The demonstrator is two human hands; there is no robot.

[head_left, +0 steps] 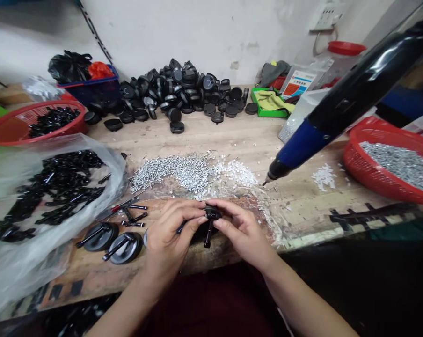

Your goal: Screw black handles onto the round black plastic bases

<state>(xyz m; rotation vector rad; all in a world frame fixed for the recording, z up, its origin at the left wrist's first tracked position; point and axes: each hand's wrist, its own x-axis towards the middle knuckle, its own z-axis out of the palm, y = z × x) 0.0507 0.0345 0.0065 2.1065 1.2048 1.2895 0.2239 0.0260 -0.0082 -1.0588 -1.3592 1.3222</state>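
Note:
At the front edge of the table, my left hand and my right hand close their fingertips around one black part with a lever that points toward me. My fingers cover most of its body. Left of my hands lie two round black-and-grey caps, a nearer cap and a farther cap, each with a black lever across its top. Several loose black levers are just beyond them. Past my fingertips spreads a pile of silver screws, with small white plastic pieces at its right.
A blue-and-black electric screwdriver hangs at the right, its tip low over the table. An open plastic bag of black parts lies left. Black round caps are heaped by the wall. Red baskets stand left and right.

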